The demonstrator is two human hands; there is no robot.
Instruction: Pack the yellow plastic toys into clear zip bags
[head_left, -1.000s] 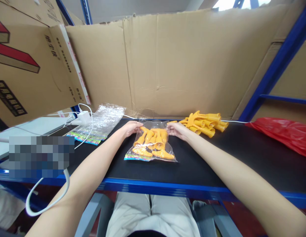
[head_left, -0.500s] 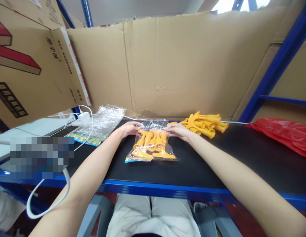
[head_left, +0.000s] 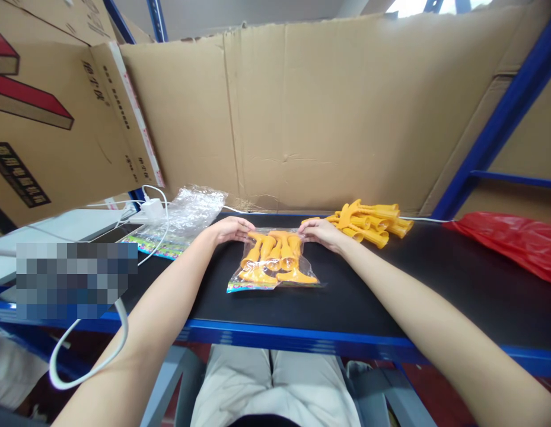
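The clear bag (head_left: 305, 265) now has its far end folded.

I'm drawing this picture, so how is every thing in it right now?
Front bag, lying with yellow shapes inside; whether sealed, can't tell
Left hand, fingers at that bag's far left corner
Right hand, fingers at its far right corner
Other clear bags, lying crinkled
Loose yellow pieces, piled up
Red plastic, lying wrinkled
White cable, bent in a loop
Cardboard wall, standing, creased

Left hand (head_left: 231, 230) and right hand (head_left: 322, 232) touch the clear plastic bag (head_left: 305, 267) between their fingers. Right of these — heaped yellow pieces (head_left: 373, 220).
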